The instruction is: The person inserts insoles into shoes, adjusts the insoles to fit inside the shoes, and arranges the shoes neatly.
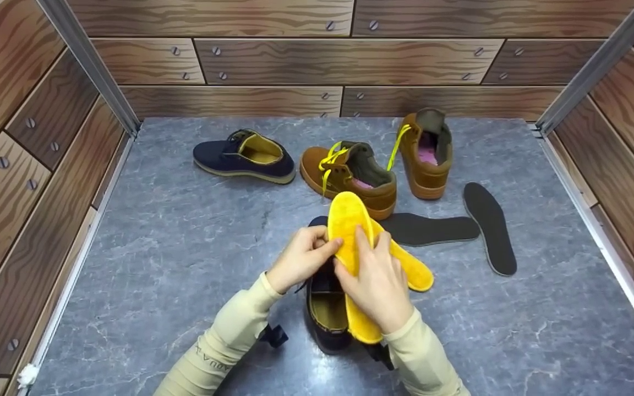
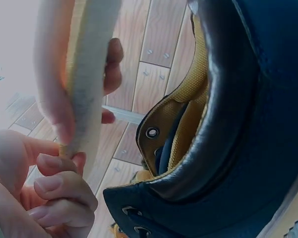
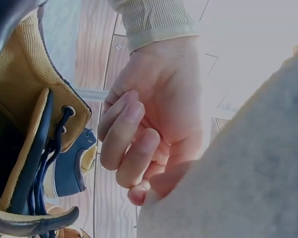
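In the head view a yellow fuzzy insole (image 1: 347, 214) is held over a navy shoe (image 1: 329, 313), whose heel opening faces the person. My left hand (image 1: 305, 256) pinches the insole's left edge between thumb and curled fingers. From the other side my right hand (image 1: 378, 278) grips the same insole around its middle. The left wrist view shows the insole edge-on (image 2: 87, 94), beside the shoe's dark collar (image 2: 216, 99). Its pale grey underside (image 3: 238, 183) fills the lower right of the right wrist view. A second yellow insole (image 1: 413, 269) lies partly hidden under the right hand.
Another navy shoe (image 1: 242, 159) lies at the back left. Two brown shoes with yellow laces, one nearer (image 1: 344, 170) and one at the back (image 1: 427, 157), stand beyond the hands. Two dark grey insoles (image 1: 432, 229) (image 1: 490, 228) lie to the right. Wood-patterned walls (image 1: 350, 60) enclose the grey surface.
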A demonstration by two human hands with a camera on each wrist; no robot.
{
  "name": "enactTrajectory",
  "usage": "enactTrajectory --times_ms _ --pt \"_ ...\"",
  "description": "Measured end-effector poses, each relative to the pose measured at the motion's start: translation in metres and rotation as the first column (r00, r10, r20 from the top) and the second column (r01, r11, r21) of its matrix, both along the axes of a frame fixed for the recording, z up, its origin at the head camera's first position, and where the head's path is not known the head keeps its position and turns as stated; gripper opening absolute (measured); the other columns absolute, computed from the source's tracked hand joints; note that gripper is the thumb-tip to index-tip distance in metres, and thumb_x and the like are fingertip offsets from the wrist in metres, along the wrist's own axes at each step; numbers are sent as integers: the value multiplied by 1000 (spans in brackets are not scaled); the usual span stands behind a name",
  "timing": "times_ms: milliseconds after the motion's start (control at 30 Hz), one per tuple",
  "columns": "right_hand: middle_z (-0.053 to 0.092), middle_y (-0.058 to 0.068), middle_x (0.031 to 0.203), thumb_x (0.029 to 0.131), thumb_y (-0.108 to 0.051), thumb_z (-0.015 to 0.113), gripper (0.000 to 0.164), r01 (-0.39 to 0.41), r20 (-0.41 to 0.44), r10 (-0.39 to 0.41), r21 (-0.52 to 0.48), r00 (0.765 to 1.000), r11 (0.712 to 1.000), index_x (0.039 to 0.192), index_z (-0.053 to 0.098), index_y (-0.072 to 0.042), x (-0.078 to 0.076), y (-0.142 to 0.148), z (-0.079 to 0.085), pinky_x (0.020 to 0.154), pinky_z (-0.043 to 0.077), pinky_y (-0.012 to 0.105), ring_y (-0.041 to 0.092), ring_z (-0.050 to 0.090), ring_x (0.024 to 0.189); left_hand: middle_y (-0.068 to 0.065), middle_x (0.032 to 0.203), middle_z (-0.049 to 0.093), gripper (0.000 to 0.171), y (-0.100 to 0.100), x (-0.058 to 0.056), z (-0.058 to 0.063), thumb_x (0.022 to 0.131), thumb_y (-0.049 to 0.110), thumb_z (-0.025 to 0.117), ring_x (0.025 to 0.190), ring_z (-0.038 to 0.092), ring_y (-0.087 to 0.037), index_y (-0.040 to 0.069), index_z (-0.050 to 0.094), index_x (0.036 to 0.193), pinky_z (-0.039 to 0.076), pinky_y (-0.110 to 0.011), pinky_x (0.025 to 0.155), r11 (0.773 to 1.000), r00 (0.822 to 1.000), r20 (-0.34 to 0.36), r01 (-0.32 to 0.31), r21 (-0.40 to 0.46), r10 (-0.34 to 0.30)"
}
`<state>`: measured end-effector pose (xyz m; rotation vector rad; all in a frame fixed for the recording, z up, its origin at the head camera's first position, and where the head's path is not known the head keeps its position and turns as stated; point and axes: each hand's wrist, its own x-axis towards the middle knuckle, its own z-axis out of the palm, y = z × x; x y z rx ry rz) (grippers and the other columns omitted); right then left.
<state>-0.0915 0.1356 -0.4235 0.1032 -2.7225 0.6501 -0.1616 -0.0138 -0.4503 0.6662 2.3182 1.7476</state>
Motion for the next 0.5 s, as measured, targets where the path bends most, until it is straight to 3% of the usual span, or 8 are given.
enactTrajectory --times_ms 133,233,300,367,433,500 --pt "49 20 94 83 -29 72 56 -1 -51 0 -9 999 1000 131 61 -1 -2 4 3 51 51 48 36 53 56 7 55 48 31 0 0 -2 101 21 55 49 44 -5 7 64 75 36 -21 48 998 993 -115 -44 -43 39" --pt "48 18 90 84 -28 71 54 18 -73 -19 -23 997 1000 131 62 -3 -3 9 7 49 49 49 36 51 54 5 58 52 34 -1 2 -4 101 18 51 53 48 -9 10 63 71 41 -24 51 990 956 -293 -74 -120 36" --pt "46 17 90 85 -28 71 54 30 -82 -32 -29 996 999 132 62 -4 -3 13 11 48 48 50 37 51 53 3 62 55 27 -2 5 -5 97 16 54 55 50 -11 11 63 71 43 -25 52 973 896 -444 -110 -204 9" --pt "45 16 90 85 -27 70 53 35 -84 -38 -35 996 999 133 61 -4 -4 16 14 46 48 50 38 51 52 2 66 55 20 -3 10 -5 91 20 60 57 50 -14 12 63 74 43 -27 49 939 819 -571 -148 -311 -60" --pt "45 16 91 86 -27 69 53 36 -84 -39 -39 996 999 134 61 -4 -3 19 18 46 49 50 39 51 52 1 76 58 19 -5 15 -4 87 30 66 64 53 -16 12 65 82 45 -28 49 883 754 -637 -176 -434 -162" --pt "44 16 91 87 -26 69 53 35 -81 -38 -43 996 998 134 61 -4 -3 20 21 47 50 50 38 50 52 -1 87 59 34 -5 22 -3 81 43 73 75 55 -20 12 66 92 49 -31 55 804 716 -641 -195 -562 -275"
